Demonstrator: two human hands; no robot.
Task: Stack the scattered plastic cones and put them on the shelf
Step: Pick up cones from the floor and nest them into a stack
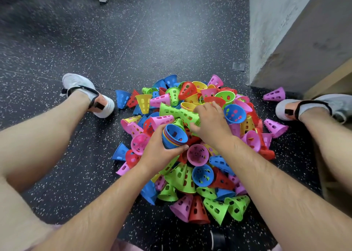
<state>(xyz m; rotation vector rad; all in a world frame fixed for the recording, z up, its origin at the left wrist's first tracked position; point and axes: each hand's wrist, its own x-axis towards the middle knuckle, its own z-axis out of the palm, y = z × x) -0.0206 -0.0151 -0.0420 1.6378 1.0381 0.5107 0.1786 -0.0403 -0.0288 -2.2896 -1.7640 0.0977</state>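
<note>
Seated on a speckled floor (pixel 133 41), a person curls the fingers of the left hand (pixel 160 153) round a stack of nested cones (pixel 174 139) with a blue one on top, held just above a pile of coloured plastic cones (pixel 200 176). Just beyond the stack, the right hand (pixel 211 121) reaches into the pile, fingers and thumb closed on a green cone (pixel 187 115). A loose pink cone (pixel 274 94) lies well right of both hands, near a grey shoe (pixel 323 106).
</note>
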